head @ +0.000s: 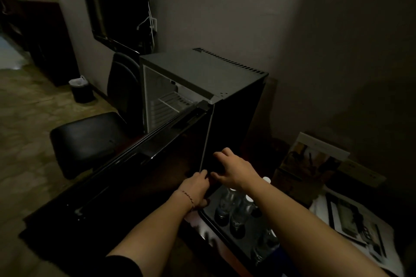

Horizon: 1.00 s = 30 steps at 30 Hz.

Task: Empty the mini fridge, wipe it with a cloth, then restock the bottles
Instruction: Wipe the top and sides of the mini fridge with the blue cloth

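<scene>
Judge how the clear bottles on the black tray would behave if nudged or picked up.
The bottles are tall and narrow, so probably tippy if nudged. Clear plastic may flex under a grip. They stand close together on the tray, so one falling would likely knock its neighbours.

dark counter under the mini fridge, door swung open across it — black tray set near the front edge beside the fridge, clear bottles standing upright in it. lower down, patterned floor carrying a black stool and a lined bin by the wall.
</scene>
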{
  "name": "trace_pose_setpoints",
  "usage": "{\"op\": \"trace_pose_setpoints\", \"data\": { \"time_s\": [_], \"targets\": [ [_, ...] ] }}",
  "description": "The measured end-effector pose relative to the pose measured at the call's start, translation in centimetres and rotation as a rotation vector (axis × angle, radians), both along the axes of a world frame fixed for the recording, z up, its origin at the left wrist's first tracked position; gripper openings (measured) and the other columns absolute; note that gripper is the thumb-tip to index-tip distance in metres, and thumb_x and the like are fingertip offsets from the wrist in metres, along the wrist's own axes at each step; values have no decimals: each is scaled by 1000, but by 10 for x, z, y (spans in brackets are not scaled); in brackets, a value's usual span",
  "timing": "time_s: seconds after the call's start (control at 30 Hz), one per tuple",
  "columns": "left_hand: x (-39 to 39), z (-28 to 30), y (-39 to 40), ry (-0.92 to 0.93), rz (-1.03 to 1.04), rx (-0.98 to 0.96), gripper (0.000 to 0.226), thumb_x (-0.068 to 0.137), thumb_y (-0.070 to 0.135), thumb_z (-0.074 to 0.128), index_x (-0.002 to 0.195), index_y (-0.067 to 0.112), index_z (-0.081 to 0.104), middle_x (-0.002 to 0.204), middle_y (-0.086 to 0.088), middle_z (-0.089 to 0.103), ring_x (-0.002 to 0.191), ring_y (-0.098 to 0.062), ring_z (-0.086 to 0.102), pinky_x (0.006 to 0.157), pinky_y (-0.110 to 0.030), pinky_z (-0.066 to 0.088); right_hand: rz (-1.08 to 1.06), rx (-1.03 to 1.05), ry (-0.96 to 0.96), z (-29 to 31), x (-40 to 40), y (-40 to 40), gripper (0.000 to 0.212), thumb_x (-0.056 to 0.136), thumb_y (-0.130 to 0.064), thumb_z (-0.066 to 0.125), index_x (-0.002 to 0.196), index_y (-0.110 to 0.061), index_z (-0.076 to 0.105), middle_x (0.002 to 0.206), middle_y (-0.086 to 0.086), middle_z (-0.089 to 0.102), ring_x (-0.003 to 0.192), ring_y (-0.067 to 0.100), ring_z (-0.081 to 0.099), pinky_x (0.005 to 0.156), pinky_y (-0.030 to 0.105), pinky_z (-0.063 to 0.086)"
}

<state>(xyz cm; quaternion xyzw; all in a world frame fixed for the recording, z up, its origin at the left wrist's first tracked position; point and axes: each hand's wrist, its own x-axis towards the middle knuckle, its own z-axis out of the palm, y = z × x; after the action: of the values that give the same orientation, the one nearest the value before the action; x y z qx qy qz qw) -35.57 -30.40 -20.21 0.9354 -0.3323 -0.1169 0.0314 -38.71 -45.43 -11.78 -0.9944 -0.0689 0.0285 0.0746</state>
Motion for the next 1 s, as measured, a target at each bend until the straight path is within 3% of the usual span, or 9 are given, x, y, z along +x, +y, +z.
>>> {"op": "trace_pose_setpoints", "data": {
  "time_s": [0.37, 0.57, 0.77, 0.9, 1.0],
  "targets": [
    [15, -24, 34, -78, -126, 24, 59, 87, 41, 64, 135, 15, 43, 130, -7, 40, 115, -26, 48, 92, -37, 49, -158, 5, 99, -31, -26, -32, 51, 92, -47, 61, 136, -30, 43, 128, -2, 42, 108, 23, 58, 80, 45, 56],
    [22, -29, 30, -44, -69, 9, 58, 88, 42, 63, 136, 18, 41, 133, -4, 38, 109, -26, 55, 83, -38, 53, -269, -4, 101, -41, -49, -55, 55, 93, -47, 59, 140, -23, 42, 133, 2, 41, 111, 26, 57, 83, 44, 54],
    [20, -44, 11, -32, -61, 25, 57, 86, 47, 63, 130, 18, 43, 130, -3, 40, 115, -24, 50, 84, -41, 54, -529, 32, 115, -57, -102, -109, 52, 93, -47, 60, 137, -25, 44, 131, 1, 41, 111, 26, 57, 84, 44, 53],
    [9, -57, -9, -34, -93, 64, 57, 85, 50, 62, 130, 20, 43, 128, -3, 41, 117, -25, 47, 86, -39, 51, -747, 49, 118, -69, -152, -149, 53, 94, -44, 60, 140, -23, 44, 140, 0, 41, 119, 23, 53, 91, 39, 50],
    [-1, -69, -19, -8, -104, 99, 58, 85, 51, 62, 131, 22, 43, 128, -2, 41, 118, -24, 47, 88, -38, 50, -849, 62, 200, -91, -190, -172, 56, 94, -43, 59, 142, -19, 42, 144, 5, 39, 123, 27, 52, 95, 43, 51]
  ]
}}
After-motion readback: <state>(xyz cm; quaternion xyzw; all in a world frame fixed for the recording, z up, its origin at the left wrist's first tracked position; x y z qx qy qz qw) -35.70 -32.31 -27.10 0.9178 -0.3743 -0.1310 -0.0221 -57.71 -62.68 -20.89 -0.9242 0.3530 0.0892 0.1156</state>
